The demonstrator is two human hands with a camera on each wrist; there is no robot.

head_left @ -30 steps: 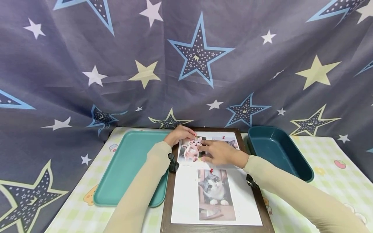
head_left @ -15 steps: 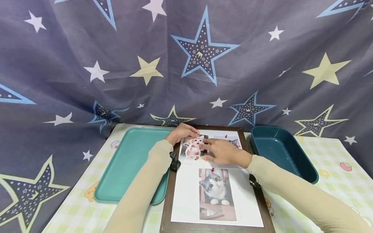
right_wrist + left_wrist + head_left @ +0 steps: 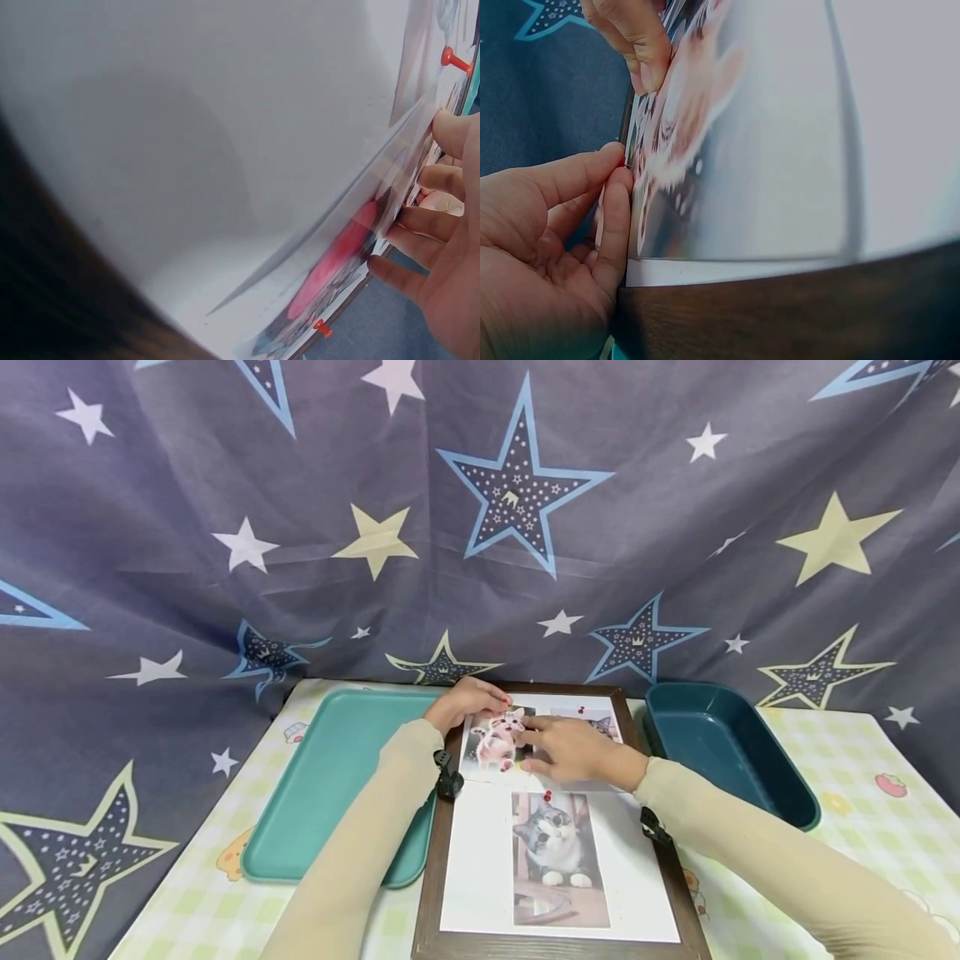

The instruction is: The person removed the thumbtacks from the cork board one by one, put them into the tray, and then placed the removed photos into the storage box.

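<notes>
At the upper left of a brown-framed white board (image 3: 480, 877) lies a photo of a pinkish kitten (image 3: 495, 747). My left hand (image 3: 467, 702) is at this photo's top edge, thumb and fingers pinching a small red push pin (image 3: 507, 699), mostly hidden by the fingertips. Spread over the photo's right side, my right hand (image 3: 576, 752) rests its fingertips on the sheet. That hand partly covers another cat photo (image 3: 602, 725) at the upper right, which a red push pin (image 3: 581, 710) tops. Below, a grey-and-white cat photo (image 3: 562, 868) hangs from a red push pin (image 3: 548, 796).
A flat green tray (image 3: 322, 810) lies left of the board, partly under my left sleeve. To the right stands a deep dark-teal bin (image 3: 712, 752). A checked cloth (image 3: 862, 827) covers the table, and a starry curtain (image 3: 360, 627) hangs behind it.
The head view has shifted slightly. Both hands stay in the same places on the board, with no visible change in their hold.
</notes>
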